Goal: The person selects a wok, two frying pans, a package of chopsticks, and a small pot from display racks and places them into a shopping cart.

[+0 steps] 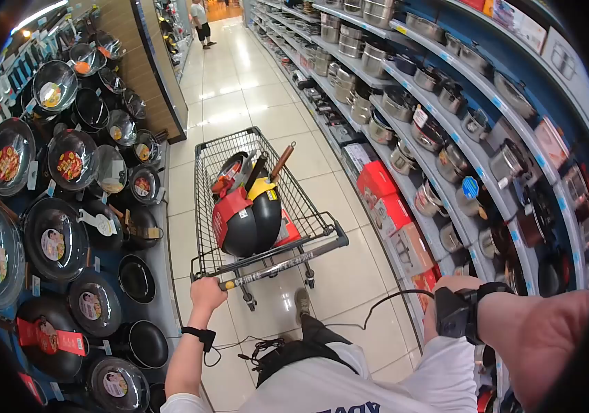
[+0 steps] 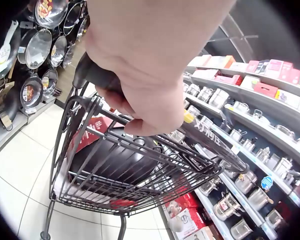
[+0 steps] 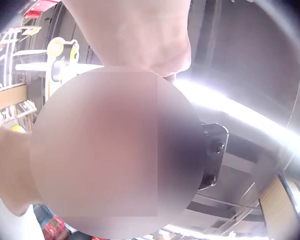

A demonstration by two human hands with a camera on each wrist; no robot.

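Note:
My left hand (image 1: pixel 208 296) grips the left end of the shopping cart handle (image 1: pixel 274 267), its fingers curled round the bar in the left wrist view. Inside the wire cart (image 1: pixel 201 206) lie dark round-bottomed pans (image 1: pixel 243 230) with red and yellow card wraps. A brown wooden pan handle (image 1: pixel 282 162) sticks up from among them, and a red box (image 1: pixel 287 233) shows underneath. My right hand (image 3: pixel 140 40) is raised close to the head, away from the cart. In the right wrist view a blurred area covers what lies beside it, and its fingers are mostly hidden.
Frying pans (image 1: pixel 71 160) hang in rows on the left wall. Shelves (image 1: pixel 446 131) of steel pots line the right side, with red boxes (image 1: pixel 387 206) low down. The tiled aisle (image 1: pixel 229 89) runs ahead to a person (image 1: pixel 200 24). A cable (image 1: pixel 370 313) crosses before my body.

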